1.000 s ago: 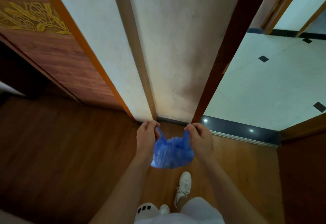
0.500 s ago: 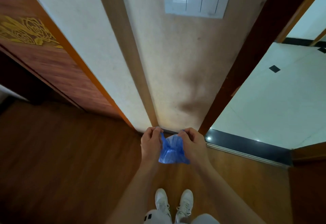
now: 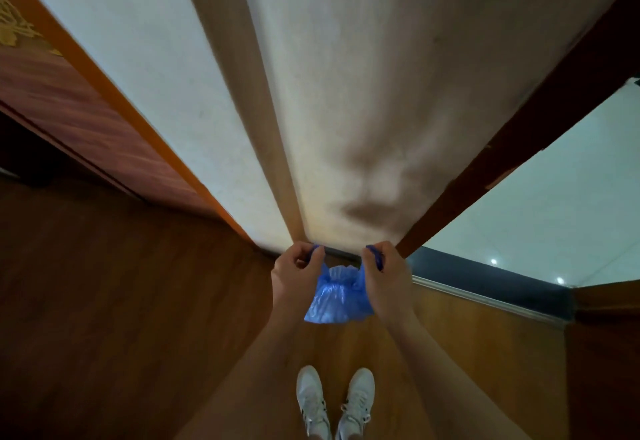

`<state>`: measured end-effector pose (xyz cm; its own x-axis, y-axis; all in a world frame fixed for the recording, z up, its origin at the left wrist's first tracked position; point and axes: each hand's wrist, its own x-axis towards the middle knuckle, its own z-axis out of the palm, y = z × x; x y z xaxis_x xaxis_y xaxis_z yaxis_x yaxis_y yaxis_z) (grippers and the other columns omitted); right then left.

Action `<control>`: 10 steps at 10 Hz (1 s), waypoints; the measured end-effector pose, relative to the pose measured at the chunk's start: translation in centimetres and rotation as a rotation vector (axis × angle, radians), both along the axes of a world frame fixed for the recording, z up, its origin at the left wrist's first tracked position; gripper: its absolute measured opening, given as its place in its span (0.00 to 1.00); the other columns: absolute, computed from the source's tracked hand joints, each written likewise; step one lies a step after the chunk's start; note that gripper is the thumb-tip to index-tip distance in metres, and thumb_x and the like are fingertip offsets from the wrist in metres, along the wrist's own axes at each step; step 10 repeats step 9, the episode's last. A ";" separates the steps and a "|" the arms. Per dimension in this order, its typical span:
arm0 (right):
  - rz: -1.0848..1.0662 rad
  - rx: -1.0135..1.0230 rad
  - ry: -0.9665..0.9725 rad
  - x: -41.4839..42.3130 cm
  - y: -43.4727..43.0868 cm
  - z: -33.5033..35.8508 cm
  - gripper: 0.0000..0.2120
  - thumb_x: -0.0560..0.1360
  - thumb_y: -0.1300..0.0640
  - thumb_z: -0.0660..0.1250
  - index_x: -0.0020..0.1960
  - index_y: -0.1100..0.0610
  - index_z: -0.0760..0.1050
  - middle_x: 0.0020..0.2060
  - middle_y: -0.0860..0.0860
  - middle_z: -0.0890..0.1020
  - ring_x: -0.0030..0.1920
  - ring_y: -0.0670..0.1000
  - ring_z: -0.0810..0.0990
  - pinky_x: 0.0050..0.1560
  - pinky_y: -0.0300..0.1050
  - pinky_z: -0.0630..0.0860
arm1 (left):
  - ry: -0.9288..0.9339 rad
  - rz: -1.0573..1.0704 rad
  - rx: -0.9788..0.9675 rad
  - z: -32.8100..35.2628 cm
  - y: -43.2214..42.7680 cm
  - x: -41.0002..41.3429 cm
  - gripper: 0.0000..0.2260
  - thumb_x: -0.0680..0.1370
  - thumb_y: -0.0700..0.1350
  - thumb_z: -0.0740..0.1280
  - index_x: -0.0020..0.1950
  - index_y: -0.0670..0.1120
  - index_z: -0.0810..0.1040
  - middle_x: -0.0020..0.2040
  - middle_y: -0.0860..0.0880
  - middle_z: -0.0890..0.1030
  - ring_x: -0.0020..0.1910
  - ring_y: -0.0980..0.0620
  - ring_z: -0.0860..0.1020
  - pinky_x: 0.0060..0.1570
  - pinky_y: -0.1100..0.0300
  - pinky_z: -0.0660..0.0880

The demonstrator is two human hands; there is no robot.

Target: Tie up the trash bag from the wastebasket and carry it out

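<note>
A small blue plastic trash bag (image 3: 336, 296) hangs in front of me at waist height, above the wooden floor. Its top is gathered and puckered in the middle. My left hand (image 3: 296, 275) pinches the bag's left ear and my right hand (image 3: 384, 275) pinches the right ear, each pulled outward and away from the other. Both fists are closed on the blue plastic. No wastebasket is in view.
A beige wall (image 3: 363, 110) stands straight ahead, very close. A dark wooden door frame (image 3: 502, 155) opens on the right onto a white tiled floor (image 3: 554, 204) past a dark threshold (image 3: 485, 280). A carved wooden door (image 3: 69, 93) is at left. My white shoes (image 3: 334, 401) stand on the wooden floor.
My hands came together at the bag's top, then pulled apart again, and the bag's mouth is now cinched. The camera has tilted down and closer to the wall; both feet stand side by side.
</note>
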<state>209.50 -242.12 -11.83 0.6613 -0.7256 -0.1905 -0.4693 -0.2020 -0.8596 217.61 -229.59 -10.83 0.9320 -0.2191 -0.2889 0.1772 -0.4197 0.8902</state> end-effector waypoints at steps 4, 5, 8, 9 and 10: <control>-0.095 -0.046 0.195 2.9 -2.5 -11.7 0.09 0.81 0.53 0.61 0.51 0.58 0.76 0.41 0.50 0.78 0.43 0.49 0.78 0.39 0.32 0.68 | -0.004 -0.011 0.200 -11.8 -2.6 2.7 0.02 0.76 0.46 0.70 0.44 0.49 0.81 0.39 0.51 0.82 0.40 0.54 0.80 0.42 0.57 0.80; -0.085 -0.097 0.178 3.3 -3.7 -12.6 0.09 0.81 0.55 0.61 0.48 0.60 0.76 0.38 0.51 0.78 0.41 0.51 0.79 0.37 0.33 0.68 | -0.028 -0.040 0.181 -12.5 -3.4 2.9 0.04 0.76 0.46 0.70 0.46 0.47 0.82 0.40 0.51 0.83 0.41 0.55 0.81 0.45 0.55 0.81; 0.365 -0.726 0.368 1.6 -5.7 -11.9 0.20 0.74 0.51 0.70 0.63 0.57 0.75 0.57 0.57 0.82 0.59 0.59 0.80 0.57 0.54 0.77 | -0.547 -0.602 0.670 -13.3 -2.4 3.4 0.28 0.73 0.57 0.67 0.71 0.50 0.70 0.70 0.48 0.75 0.69 0.48 0.72 0.67 0.49 0.71; 0.422 -0.764 0.362 1.5 -6.0 -11.8 0.23 0.74 0.48 0.68 0.67 0.56 0.73 0.62 0.56 0.80 0.63 0.58 0.77 0.62 0.56 0.75 | -0.622 -0.626 0.721 -13.1 -2.2 3.3 0.28 0.74 0.61 0.62 0.71 0.51 0.70 0.69 0.49 0.75 0.68 0.48 0.72 0.67 0.48 0.70; 0.422 -0.764 0.362 1.5 -6.0 -11.8 0.23 0.74 0.48 0.68 0.67 0.56 0.73 0.62 0.56 0.80 0.63 0.58 0.77 0.62 0.56 0.75 | -0.622 -0.626 0.721 -13.1 -2.2 3.3 0.28 0.74 0.61 0.62 0.71 0.51 0.70 0.69 0.49 0.75 0.68 0.48 0.72 0.67 0.48 0.70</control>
